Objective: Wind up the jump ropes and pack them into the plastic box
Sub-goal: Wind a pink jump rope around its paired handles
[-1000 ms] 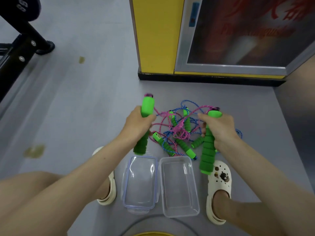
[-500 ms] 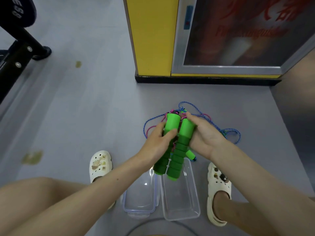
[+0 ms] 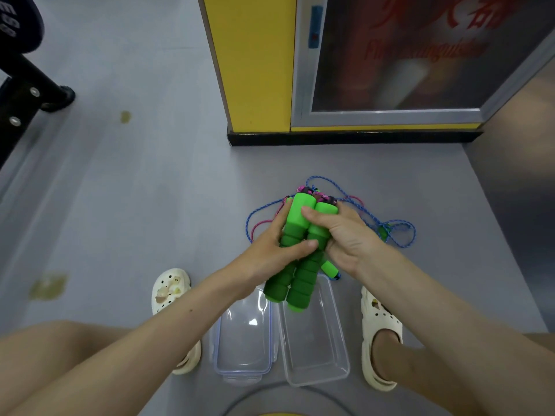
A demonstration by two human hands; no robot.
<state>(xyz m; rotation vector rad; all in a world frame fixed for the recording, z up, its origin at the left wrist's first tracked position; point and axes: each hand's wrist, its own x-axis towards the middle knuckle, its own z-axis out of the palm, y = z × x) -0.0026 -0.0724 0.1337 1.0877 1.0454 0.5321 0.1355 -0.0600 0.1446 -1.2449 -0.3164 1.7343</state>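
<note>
Grey flooring (image 3: 135, 205) fills the head view, bounded at the far side by a yellow column (image 3: 255, 70) and a metal-framed glass panel (image 3: 390, 55).

1. Grip: two green foam handles (image 3: 295, 232) are held side by side and touching, tilted with their capped ends away from the person. The left hand (image 3: 270, 253) grasps the pair from the left, its thumb laid across the front of both. The right hand (image 3: 345, 235) grasps the pair from the right, its thumb across the upper section.
2. Beyond the grip: blue and pink cord (image 3: 399, 232) lies in loose loops on the floor, running out to the right and left of the hands. A third green handle (image 3: 329, 267) shows just under the right hand.
3. Below the grip: a clear plastic box (image 3: 345, 364) stands open on the floor, with the lower ends of the held handles above its far edge. Its clear lid (image 3: 216, 349) lies just left of the box.
4. Either side of the box: a cream clog (image 3: 168, 289) to the left and a second cream clog (image 3: 381, 340) to the right, each on a foot.
5. Far left of the grip: a black equipment frame (image 3: 27, 85) stands on the floor.
</note>
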